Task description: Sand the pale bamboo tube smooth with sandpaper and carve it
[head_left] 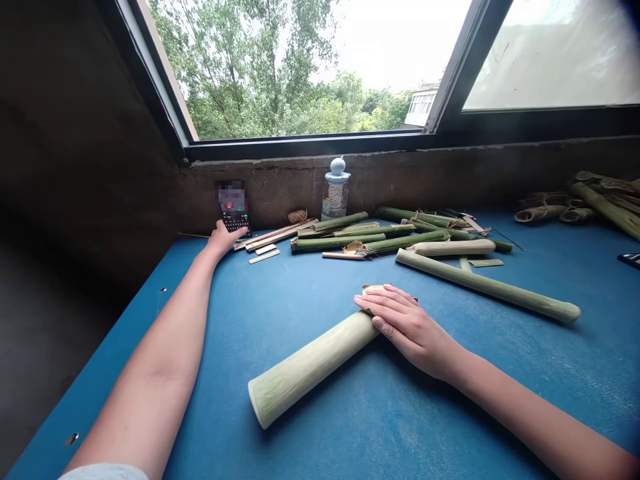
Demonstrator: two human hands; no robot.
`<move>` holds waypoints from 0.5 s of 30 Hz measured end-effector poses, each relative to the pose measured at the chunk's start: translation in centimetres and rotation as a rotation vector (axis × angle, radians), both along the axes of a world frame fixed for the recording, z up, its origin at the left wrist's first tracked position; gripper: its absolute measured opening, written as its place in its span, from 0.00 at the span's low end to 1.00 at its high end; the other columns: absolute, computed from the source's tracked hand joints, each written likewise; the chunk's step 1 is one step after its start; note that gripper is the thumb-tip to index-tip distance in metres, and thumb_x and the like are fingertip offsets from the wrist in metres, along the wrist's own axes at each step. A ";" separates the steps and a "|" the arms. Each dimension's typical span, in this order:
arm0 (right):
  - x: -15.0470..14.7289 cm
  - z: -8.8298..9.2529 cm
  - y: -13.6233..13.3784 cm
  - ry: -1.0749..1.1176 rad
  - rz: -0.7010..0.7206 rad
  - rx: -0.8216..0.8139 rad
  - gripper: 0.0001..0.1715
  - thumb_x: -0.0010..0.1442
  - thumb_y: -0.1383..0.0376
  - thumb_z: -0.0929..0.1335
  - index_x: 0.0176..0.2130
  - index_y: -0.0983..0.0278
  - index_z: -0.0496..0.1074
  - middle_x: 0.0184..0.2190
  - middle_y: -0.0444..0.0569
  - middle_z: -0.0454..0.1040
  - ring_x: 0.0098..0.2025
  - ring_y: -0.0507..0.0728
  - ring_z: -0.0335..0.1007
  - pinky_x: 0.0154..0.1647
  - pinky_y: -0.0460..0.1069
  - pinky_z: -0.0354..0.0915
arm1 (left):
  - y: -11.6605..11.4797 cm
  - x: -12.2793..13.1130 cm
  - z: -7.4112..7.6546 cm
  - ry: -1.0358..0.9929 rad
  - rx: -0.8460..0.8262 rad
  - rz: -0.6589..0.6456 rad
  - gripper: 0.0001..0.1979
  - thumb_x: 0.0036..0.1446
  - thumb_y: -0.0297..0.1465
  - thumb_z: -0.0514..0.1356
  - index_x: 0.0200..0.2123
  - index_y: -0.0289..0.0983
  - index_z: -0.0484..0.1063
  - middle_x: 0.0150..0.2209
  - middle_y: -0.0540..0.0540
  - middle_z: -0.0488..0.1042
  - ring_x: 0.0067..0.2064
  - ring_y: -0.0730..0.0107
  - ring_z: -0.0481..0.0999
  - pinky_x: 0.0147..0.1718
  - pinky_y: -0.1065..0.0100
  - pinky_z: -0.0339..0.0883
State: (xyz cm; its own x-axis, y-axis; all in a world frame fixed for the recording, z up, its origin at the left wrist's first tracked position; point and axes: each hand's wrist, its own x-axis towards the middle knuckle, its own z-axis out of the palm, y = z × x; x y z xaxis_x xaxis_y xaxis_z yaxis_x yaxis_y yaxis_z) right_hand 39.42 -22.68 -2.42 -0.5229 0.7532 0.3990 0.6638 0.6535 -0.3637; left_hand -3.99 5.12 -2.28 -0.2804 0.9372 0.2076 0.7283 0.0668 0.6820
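My right hand (407, 327) lies across the far end of a thick, pale green peeled bamboo tube (310, 369), with its fingers curved over the top. The tube rests on the blue table (300, 427), tilted across it toward the lower left. A pale cut end shows beyond my fingers. My left hand (225, 239) is stretched far forward, its fingertips at the lower edge of a black keypad device (235, 221). The device leans upright against the wall, and its screen is blurred out.
Green bamboo lengths (340, 237) and pale cut strips (275, 235) lie heaped at the table's back. A long bamboo pole (487, 283) lies right of my hand. A glass jar with a blue lid (336, 190), a twine bundle (297, 215) and curved bamboo pieces (590, 200) stand along the wall, below a window.
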 end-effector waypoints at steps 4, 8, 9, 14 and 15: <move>-1.5 0.1 -1.5 0.013 0.026 -0.036 0.25 0.74 0.63 0.57 0.67 0.57 0.63 0.65 0.48 0.68 0.71 0.59 0.56 0.74 0.63 0.47 | -0.7 0.9 0.3 0.151 -0.093 0.038 0.49 0.48 0.49 0.67 0.64 0.28 0.56 0.62 0.21 0.65 0.65 0.34 0.63 0.59 0.49 0.61; -1.7 0.2 -1.7 -0.003 0.148 -0.033 0.26 0.74 0.63 0.58 0.68 0.57 0.61 0.66 0.48 0.67 0.71 0.58 0.55 0.74 0.61 0.47 | -0.9 1.1 0.5 0.204 -0.120 0.068 0.49 0.49 0.52 0.65 0.64 0.27 0.55 0.62 0.19 0.64 0.65 0.32 0.63 0.59 0.48 0.61; -1.4 0.2 -1.5 -0.001 0.133 -0.027 0.26 0.74 0.63 0.58 0.67 0.57 0.62 0.65 0.48 0.68 0.71 0.59 0.56 0.74 0.61 0.48 | -0.8 1.0 0.5 0.196 -0.118 0.064 0.49 0.49 0.52 0.65 0.65 0.28 0.54 0.62 0.20 0.64 0.65 0.32 0.63 0.59 0.48 0.61; -0.4 0.3 -0.7 0.003 0.006 -0.037 0.24 0.74 0.63 0.58 0.66 0.57 0.65 0.64 0.49 0.70 0.70 0.60 0.58 0.73 0.65 0.49 | -0.4 1.7 0.8 0.026 -0.036 0.087 0.42 0.55 0.55 0.58 0.62 0.31 0.59 0.61 0.25 0.68 0.64 0.35 0.66 0.59 0.48 0.61; -0.5 0.4 -0.8 -0.003 0.021 -0.040 0.24 0.74 0.63 0.58 0.66 0.57 0.65 0.64 0.49 0.69 0.70 0.60 0.57 0.73 0.64 0.49 | -0.3 2.1 1.0 -0.007 -0.032 0.128 0.41 0.57 0.57 0.55 0.61 0.31 0.61 0.60 0.25 0.69 0.63 0.35 0.66 0.59 0.47 0.60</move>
